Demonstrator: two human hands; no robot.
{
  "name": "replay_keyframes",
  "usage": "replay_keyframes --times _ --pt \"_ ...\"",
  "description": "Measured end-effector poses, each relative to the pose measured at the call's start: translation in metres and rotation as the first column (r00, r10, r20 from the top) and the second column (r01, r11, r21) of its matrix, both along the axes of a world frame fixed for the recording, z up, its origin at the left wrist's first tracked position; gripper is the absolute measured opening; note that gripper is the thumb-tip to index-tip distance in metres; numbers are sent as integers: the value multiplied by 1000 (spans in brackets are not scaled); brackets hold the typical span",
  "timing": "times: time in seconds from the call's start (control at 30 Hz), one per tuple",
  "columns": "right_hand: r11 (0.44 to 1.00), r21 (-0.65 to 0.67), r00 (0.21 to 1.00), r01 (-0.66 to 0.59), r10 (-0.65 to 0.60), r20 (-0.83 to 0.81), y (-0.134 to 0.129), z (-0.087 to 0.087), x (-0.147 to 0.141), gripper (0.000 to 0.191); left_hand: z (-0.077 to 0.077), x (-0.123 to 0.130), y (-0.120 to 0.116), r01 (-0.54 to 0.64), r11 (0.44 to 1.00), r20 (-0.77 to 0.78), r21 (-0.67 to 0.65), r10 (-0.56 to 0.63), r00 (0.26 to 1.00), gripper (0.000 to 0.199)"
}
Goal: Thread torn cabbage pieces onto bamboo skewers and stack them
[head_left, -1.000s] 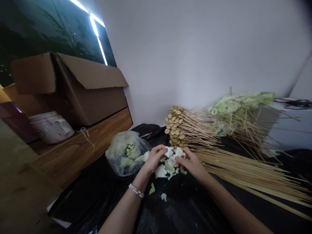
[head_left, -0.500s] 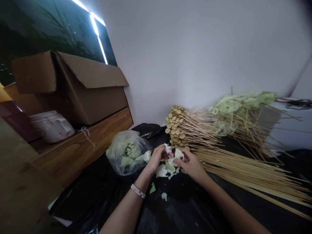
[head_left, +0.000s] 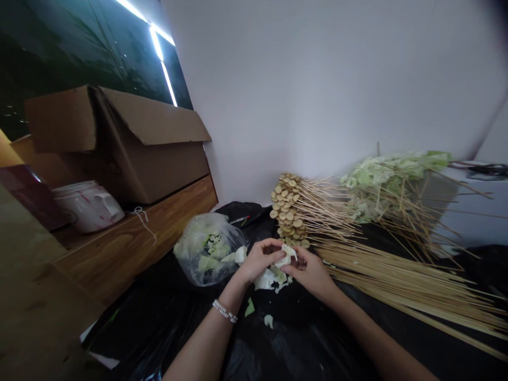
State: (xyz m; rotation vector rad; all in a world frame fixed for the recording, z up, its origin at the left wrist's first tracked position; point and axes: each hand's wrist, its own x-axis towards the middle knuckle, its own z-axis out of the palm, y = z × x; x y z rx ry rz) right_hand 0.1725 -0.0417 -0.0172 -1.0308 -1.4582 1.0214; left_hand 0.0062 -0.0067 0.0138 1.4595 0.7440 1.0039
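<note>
A pale piece of cabbage leaf (head_left: 287,255) is pinched between my left hand (head_left: 259,259) and my right hand (head_left: 308,270), fingertips close together. Both hands are closed on it, thumbs on the near side. Just below them, loose cabbage pieces (head_left: 266,279) lie on black plastic sheeting (head_left: 286,338). Two small scraps sit nearer to me, a green one (head_left: 250,307) and a whitish one (head_left: 269,321). To the left of my left hand rests a clear plastic bag (head_left: 206,248) with cabbage leaves inside and at its mouth.
Skewered round slices (head_left: 288,206) are stacked beyond my hands. Bare bamboo sticks (head_left: 400,280) spread to the right. Behind them, skewers with cabbage (head_left: 392,172) are piled up. A pen (head_left: 240,218) lies behind the bag. At left stand a cardboard box (head_left: 159,164) and a white mug (head_left: 89,206).
My left hand has moved right and my hands have come together on one cabbage piece. The white scrap at my left fingertips is no longer seen separately.
</note>
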Motion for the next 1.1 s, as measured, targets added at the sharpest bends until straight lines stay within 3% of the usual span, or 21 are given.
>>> replay_keyframes --times 0.1,0.33,0.5,0.8,1.1 --pt "996 -62 989 -71 63 -136 -1 4 -1 39 -1 1 1 -15 999 53 -45 18 998 41" --pt "962 -194 934 -192 118 -336 -1 9 3 45 -1 2 1 -23 998 19 -57 24 1000 40" --pt "974 -196 944 -116 46 -328 4 5 7 45 -3 4 1 0 1000 33 -25 0 999 32" --pt "997 -78 983 -1 -13 -185 6 0 4 47 -8 13 -4 -59 969 -49 241 73 996 24" --pt "987 -161 960 -7 -38 -277 6 8 12 41 -10 11 3 -142 979 75 145 132 988 26"
